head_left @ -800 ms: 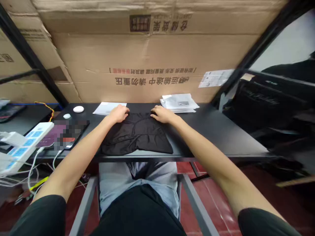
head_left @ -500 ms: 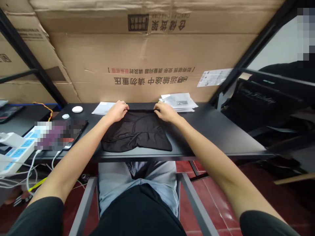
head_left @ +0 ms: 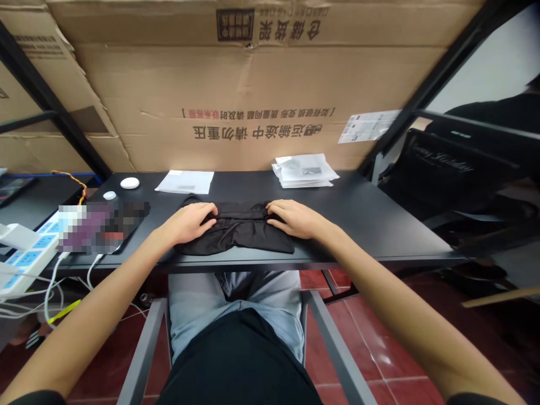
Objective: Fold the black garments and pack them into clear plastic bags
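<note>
A black cloth point(head_left: 248, 239), its exact kind not clear, lies wrinkled on the black table in front of me. A folded strip runs across its upper part. My left hand point(head_left: 194, 221) is closed on the left end of this fold, thumb toward me and fingers on the far side. At the right end, my right hand point(head_left: 296, 218) pinches the same fold in a like way. The fingertips of both hands are partly hidden in the dark fabric.
White plastic packets lie at the table's back, one on the left point(head_left: 185, 181) and a stack on the right point(head_left: 306, 170). A cardboard panel point(head_left: 253, 79) stands behind. To the left are a white oval object point(head_left: 129, 183), a blurred-out phone-like device and a power strip point(head_left: 31, 256).
Both hands have drawn the cloth's far edge toward me, folding it over onto itself. The left packet, partly covered before, now shows fully.
</note>
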